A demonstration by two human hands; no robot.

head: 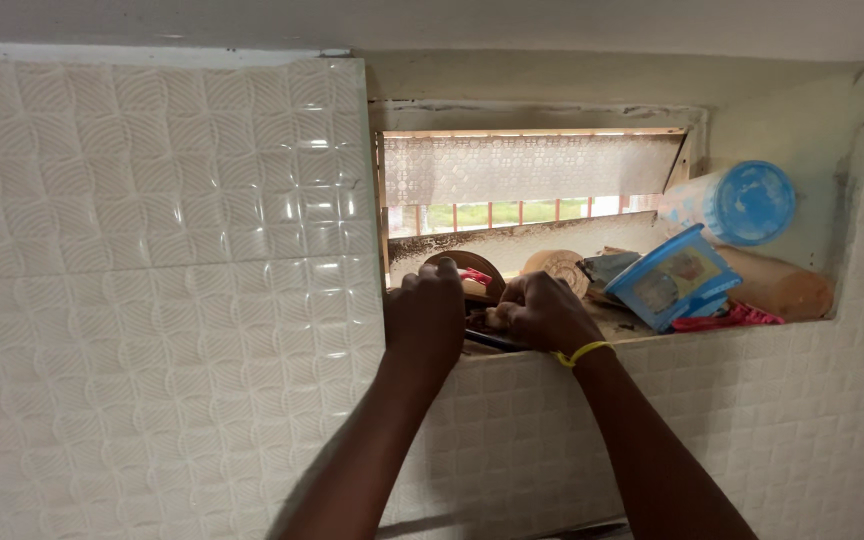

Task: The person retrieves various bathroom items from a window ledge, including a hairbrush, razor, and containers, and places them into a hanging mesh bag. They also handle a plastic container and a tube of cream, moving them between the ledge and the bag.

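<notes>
Brown, round wooden disc (472, 266) at frame centre, standing on the window ledge (752, 335), half hidden behind the left hand (424, 315). Left fingers curled closed at its edge; held or only touched, cannot tell. Right hand (537, 312) fisted beside it, over a dark thin handle (497, 341); contents unclear. Blue box (674, 277) right of centre.

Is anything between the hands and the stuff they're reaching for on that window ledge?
No. Both the left hand and the right hand are already on the clutter at the ledge, beside the round wooden piece; nothing visible blocks them.
</notes>
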